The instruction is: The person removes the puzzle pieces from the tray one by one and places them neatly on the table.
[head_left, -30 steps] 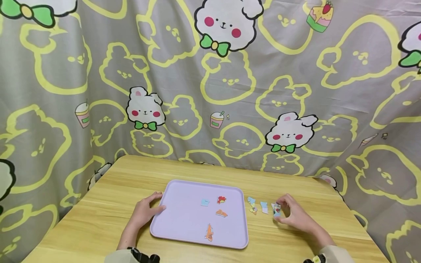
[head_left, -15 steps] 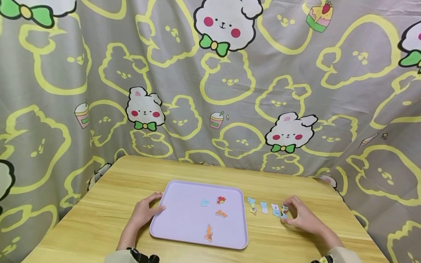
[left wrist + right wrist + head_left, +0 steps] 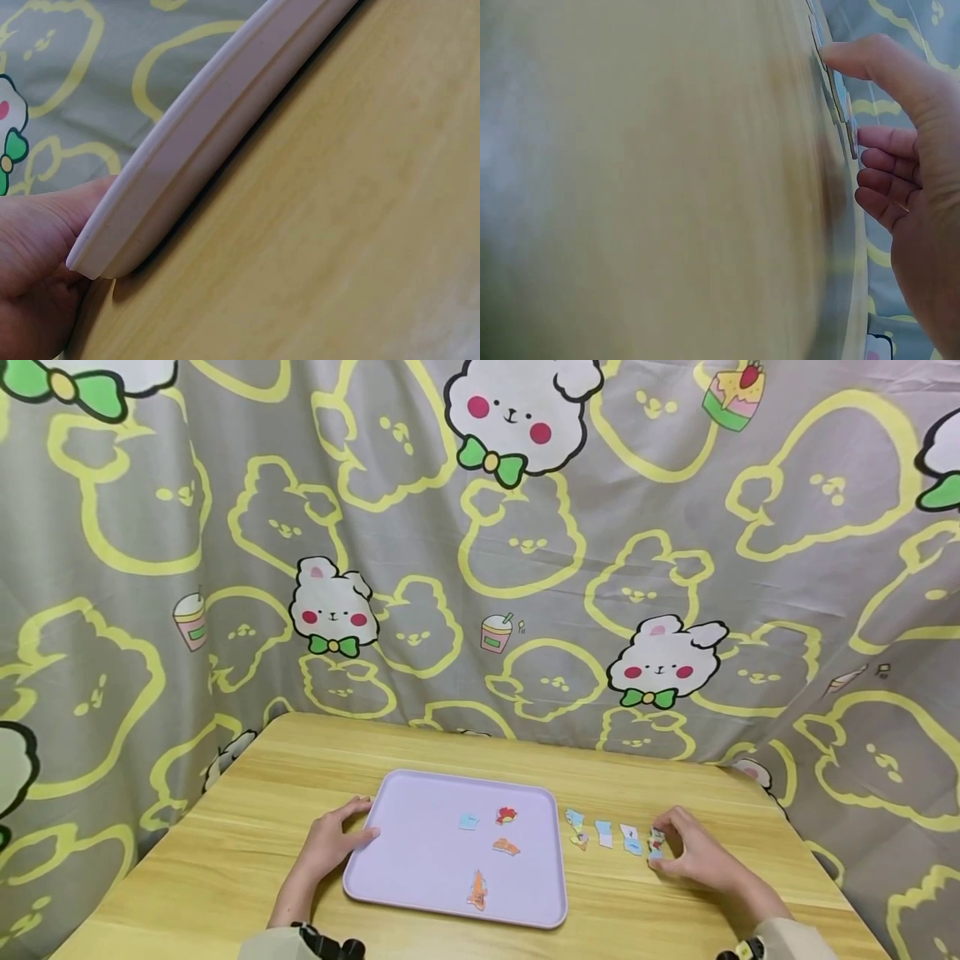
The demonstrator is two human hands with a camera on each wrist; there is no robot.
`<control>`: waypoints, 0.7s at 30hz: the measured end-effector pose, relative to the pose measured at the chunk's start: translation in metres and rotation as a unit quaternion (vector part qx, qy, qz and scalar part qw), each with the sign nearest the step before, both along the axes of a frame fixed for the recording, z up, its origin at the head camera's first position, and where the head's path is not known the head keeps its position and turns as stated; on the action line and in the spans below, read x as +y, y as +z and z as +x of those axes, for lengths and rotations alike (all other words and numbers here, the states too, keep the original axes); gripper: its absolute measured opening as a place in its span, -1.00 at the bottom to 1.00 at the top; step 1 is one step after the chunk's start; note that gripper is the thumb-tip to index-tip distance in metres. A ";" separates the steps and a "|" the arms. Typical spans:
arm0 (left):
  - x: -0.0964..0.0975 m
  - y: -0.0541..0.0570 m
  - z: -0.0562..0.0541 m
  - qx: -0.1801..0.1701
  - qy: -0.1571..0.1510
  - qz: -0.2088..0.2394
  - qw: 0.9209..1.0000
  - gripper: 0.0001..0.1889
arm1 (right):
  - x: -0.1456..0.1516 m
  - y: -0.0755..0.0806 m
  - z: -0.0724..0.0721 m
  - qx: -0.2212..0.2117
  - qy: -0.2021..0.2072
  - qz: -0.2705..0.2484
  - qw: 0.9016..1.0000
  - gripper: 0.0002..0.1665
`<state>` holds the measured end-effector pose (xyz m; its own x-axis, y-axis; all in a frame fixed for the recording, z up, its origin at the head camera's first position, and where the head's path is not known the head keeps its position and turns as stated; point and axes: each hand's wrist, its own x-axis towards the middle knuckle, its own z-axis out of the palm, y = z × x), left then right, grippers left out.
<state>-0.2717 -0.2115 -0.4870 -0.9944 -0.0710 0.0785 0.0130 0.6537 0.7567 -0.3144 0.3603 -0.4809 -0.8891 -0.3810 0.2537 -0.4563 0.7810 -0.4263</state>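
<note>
four small cut-out pieces (image 3: pixel 506 847) lie on the lilac tray (image 3: pixel 412 860), one light blue, one red and two orange, while the left hand (image 3: pixel 327 843) grips the tray's left rim, thumb over the edge. on the wooden table (image 3: pixel 615 902), just right of the tray, a row of loose pieces (image 3: pixel 631 840) leads to the right hand (image 3: pixel 690 853), whose thumb and finger pinch the endmost colourful piece (image 3: pixel 656 843); whether it lies fully flat is hard to tell.
</note>
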 end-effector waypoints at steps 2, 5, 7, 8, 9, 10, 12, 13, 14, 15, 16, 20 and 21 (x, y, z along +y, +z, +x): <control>0.000 0.001 0.000 0.001 -0.001 -0.001 1.000 -0.47 | 0.000 0.001 -0.001 -0.001 0.000 0.009 1.000 -0.40; 0.001 0.001 0.000 0.004 -0.003 -0.002 1.000 -0.47 | 0.000 0.002 -0.002 0.002 0.001 0.018 1.000 -0.40; 0.001 0.001 -0.001 0.005 -0.004 -0.004 1.000 -0.47 | 0.000 0.002 -0.002 0.004 0.004 0.022 1.000 -0.40; 0.000 0.001 -0.001 0.006 -0.004 -0.003 1.000 -0.47 | 0.000 0.002 -0.003 0.004 0.004 0.023 1.000 -0.40; 0.000 0.001 -0.001 0.007 -0.004 -0.004 1.000 -0.47 | 0.000 0.002 -0.003 0.005 0.005 0.023 1.000 -0.40; 0.000 0.001 -0.001 0.008 -0.004 -0.004 1.000 -0.48 | 0.000 0.003 -0.003 0.004 0.007 0.023 1.000 -0.40; 0.000 0.000 -0.001 0.008 -0.005 -0.005 1.000 -0.47 | 0.001 0.003 -0.003 0.003 0.009 0.024 1.000 -0.40; 0.000 0.000 -0.001 0.009 -0.005 -0.004 1.000 -0.47 | 0.001 0.003 -0.003 0.002 0.010 0.024 1.000 -0.41; 0.000 0.000 -0.001 0.008 -0.005 -0.004 1.000 -0.47 | 0.001 0.003 -0.003 0.002 0.011 0.026 1.000 -0.41; 0.000 0.000 -0.001 0.008 -0.005 -0.004 1.000 -0.47 | 0.001 0.003 -0.003 0.001 0.011 0.028 1.000 -0.42; 0.000 0.000 -0.001 0.007 -0.005 -0.004 1.000 -0.47 | 0.002 0.003 -0.003 -0.001 0.012 0.030 0.999 -0.42; 0.000 0.000 0.000 0.007 -0.004 -0.003 1.000 -0.47 | 0.003 0.004 -0.004 -0.009 0.012 0.038 0.999 -0.45; -0.001 0.000 0.000 0.008 -0.003 -0.003 1.000 -0.47 | 0.003 0.004 -0.004 -0.012 0.013 0.038 0.999 -0.45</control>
